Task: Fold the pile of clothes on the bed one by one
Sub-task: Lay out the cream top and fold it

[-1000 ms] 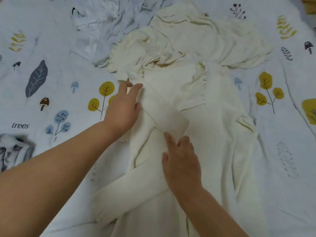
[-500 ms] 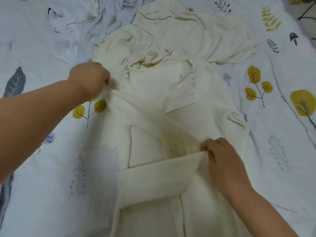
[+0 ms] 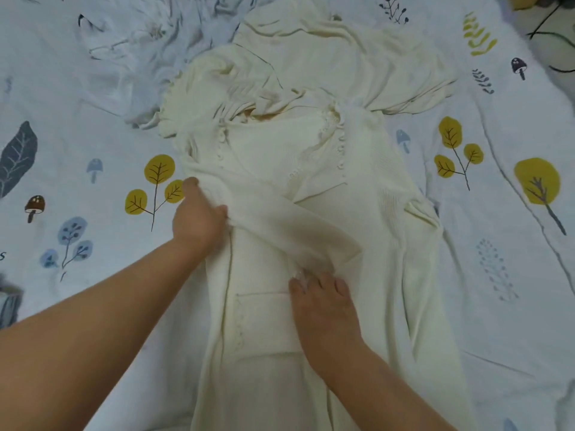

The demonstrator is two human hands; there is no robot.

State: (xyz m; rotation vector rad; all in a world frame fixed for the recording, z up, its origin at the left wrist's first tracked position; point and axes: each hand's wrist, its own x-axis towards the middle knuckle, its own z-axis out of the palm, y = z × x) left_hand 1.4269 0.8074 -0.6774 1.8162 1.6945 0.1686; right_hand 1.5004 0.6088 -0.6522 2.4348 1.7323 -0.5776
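Note:
A long cream knit cardigan point(image 3: 389, 275) lies lengthwise on the bed, collar and button rows at the far end. Its left sleeve point(image 3: 280, 225) runs diagonally across the body, from the left edge down to the middle. My left hand point(image 3: 199, 219) grips the sleeve's upper end at the cardigan's left edge, thumb on top. Over the middle of the body, my right hand point(image 3: 323, 303) lies palm down with its fingertips tucked into the sleeve cuff. A second cream garment point(image 3: 342, 51) lies crumpled beyond the collar.
The bedsheet point(image 3: 93, 119) is pale blue with leaf and mushroom prints. A crumpled white garment point(image 3: 140, 48) sits at the far left. A grey-blue cloth point(image 3: 9, 306) shows at the left edge, and black cables point(image 3: 553, 29) at the far right corner.
My left hand has come down from the collar area to the cardigan's left edge. My right hand has carried the sleeve cuff inward, so the sleeve now lies diagonally across the body.

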